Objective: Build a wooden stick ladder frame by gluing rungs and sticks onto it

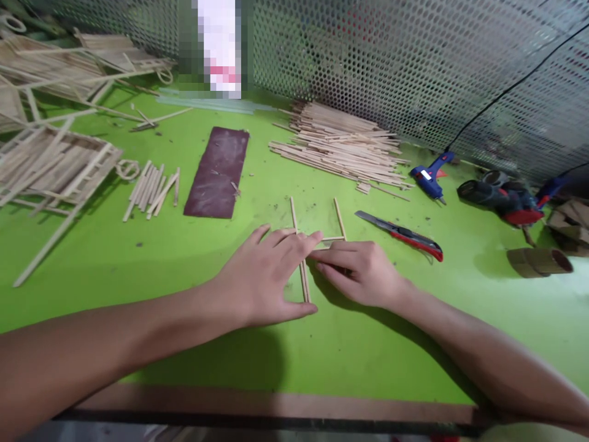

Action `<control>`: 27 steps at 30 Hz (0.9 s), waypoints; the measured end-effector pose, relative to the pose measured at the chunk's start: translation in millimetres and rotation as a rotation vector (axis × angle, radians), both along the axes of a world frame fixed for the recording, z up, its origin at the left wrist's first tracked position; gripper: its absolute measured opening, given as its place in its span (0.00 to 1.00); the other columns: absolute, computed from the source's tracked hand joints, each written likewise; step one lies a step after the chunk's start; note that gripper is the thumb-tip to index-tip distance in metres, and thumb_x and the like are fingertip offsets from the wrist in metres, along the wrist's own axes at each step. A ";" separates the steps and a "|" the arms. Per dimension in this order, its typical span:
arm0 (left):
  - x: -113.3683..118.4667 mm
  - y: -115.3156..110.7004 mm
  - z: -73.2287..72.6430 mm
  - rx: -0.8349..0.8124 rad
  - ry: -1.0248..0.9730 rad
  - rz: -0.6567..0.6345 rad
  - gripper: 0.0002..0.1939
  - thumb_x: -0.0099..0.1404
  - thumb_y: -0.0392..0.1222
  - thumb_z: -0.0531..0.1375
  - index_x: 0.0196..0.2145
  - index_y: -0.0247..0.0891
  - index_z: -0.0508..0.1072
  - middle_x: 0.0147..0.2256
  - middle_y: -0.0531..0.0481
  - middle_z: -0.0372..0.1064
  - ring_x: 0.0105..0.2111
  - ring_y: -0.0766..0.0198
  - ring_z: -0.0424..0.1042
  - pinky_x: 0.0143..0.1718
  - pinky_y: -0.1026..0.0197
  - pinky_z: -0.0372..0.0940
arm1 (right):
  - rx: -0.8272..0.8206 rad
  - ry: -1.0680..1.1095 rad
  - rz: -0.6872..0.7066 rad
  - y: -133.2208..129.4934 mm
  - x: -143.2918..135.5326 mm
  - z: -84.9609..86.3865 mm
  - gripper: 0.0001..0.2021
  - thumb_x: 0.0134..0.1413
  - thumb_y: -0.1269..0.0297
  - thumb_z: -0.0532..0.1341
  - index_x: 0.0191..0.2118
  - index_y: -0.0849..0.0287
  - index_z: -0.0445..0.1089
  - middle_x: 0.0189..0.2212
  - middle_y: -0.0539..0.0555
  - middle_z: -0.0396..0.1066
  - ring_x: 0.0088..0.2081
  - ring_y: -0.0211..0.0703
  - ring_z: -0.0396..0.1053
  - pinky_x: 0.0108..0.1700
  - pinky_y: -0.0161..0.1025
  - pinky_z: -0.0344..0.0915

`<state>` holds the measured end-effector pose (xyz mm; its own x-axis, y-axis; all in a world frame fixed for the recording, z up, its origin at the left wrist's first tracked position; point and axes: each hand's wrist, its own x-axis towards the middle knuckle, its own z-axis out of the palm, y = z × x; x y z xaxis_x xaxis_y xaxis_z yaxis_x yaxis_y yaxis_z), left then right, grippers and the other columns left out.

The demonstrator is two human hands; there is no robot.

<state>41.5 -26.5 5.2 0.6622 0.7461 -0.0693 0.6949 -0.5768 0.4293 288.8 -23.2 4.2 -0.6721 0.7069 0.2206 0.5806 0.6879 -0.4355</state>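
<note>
A small frame of thin wooden sticks (339, 218) lies flat on the green tabletop (207, 362), two long sticks joined by a crosspiece (334, 238). Over the frame's left stick (304, 281) my left hand (262, 276) is spread, thumb and fingers apart, pressing down on it. My right hand (363, 270) is closed beside it, index finger and thumb together on a short wooden stick (322, 248) between the long ones. The fingers partly cover this stick and the joints.
A utility knife (400, 234) with its blade out lies right of the frame. Behind it are a blue glue gun (431, 177) and a stick pile (343, 144). Sandpaper (216, 175), short sticks (150, 190) and slatted wooden pieces (59, 162) lie left. A bamboo cup (529, 263) stands right.
</note>
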 end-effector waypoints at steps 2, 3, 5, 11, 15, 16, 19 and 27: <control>0.0 -0.1 -0.9 -0.007 -0.015 -0.010 0.53 0.65 0.68 0.70 0.78 0.42 0.60 0.71 0.35 0.69 0.72 0.31 0.65 0.76 0.28 0.52 | 0.040 0.009 0.033 -0.3 -0.7 -1.2 0.16 0.77 0.65 0.58 0.54 0.59 0.85 0.34 0.54 0.84 0.32 0.40 0.79 0.34 0.38 0.70; 0.1 -0.2 -1.0 -0.014 -0.017 -0.014 0.53 0.65 0.67 0.70 0.78 0.41 0.60 0.72 0.35 0.68 0.73 0.31 0.64 0.76 0.28 0.52 | 0.054 0.008 0.045 -0.5 -1.1 -1.5 0.16 0.77 0.66 0.58 0.53 0.59 0.85 0.32 0.54 0.83 0.32 0.41 0.78 0.33 0.38 0.69; 0.3 -0.4 -0.7 -0.037 -0.009 -0.021 0.52 0.67 0.67 0.69 0.79 0.42 0.59 0.73 0.35 0.67 0.74 0.31 0.62 0.77 0.28 0.51 | 0.068 0.003 0.058 -0.3 -1.7 -1.7 0.16 0.77 0.66 0.58 0.53 0.60 0.85 0.31 0.53 0.82 0.31 0.41 0.78 0.32 0.38 0.69; 1.1 -0.7 1.0 -0.077 0.011 0.003 0.51 0.66 0.66 0.68 0.78 0.44 0.58 0.74 0.37 0.65 0.75 0.33 0.60 0.78 0.29 0.49 | 0.050 0.022 0.128 3.4 -1.2 -1.9 0.15 0.76 0.68 0.59 0.54 0.60 0.84 0.31 0.54 0.81 0.31 0.42 0.77 0.33 0.39 0.71; 1.5 -1.3 0.9 -0.051 -0.005 0.009 0.50 0.66 0.65 0.68 0.77 0.44 0.60 0.73 0.37 0.67 0.74 0.33 0.62 0.78 0.29 0.51 | 0.048 0.033 0.146 4.7 -0.4 -3.4 0.15 0.77 0.67 0.59 0.54 0.60 0.84 0.30 0.54 0.80 0.30 0.43 0.77 0.33 0.40 0.72; 1.6 -1.5 0.8 -0.043 -0.010 0.011 0.50 0.66 0.65 0.69 0.77 0.44 0.60 0.72 0.37 0.68 0.74 0.33 0.63 0.78 0.30 0.51 | 0.050 0.031 0.147 4.8 -0.2 -3.9 0.15 0.77 0.67 0.58 0.55 0.60 0.84 0.30 0.54 0.80 0.31 0.43 0.76 0.34 0.40 0.72; 1.3 -1.7 0.5 -0.020 -0.014 0.006 0.49 0.66 0.64 0.69 0.77 0.43 0.61 0.72 0.37 0.68 0.73 0.33 0.64 0.77 0.29 0.52 | 0.052 0.018 0.144 5.0 0.3 -5.4 0.16 0.77 0.66 0.57 0.56 0.60 0.83 0.31 0.55 0.80 0.31 0.43 0.77 0.35 0.40 0.73; -2.0 -1.9 -0.8 0.000 0.018 -0.050 0.49 0.67 0.67 0.69 0.76 0.43 0.61 0.72 0.35 0.68 0.74 0.31 0.62 0.77 0.26 0.50 | 0.046 0.025 0.147 5.9 0.7 -5.7 0.15 0.76 0.68 0.58 0.53 0.60 0.84 0.34 0.56 0.82 0.33 0.45 0.78 0.37 0.41 0.73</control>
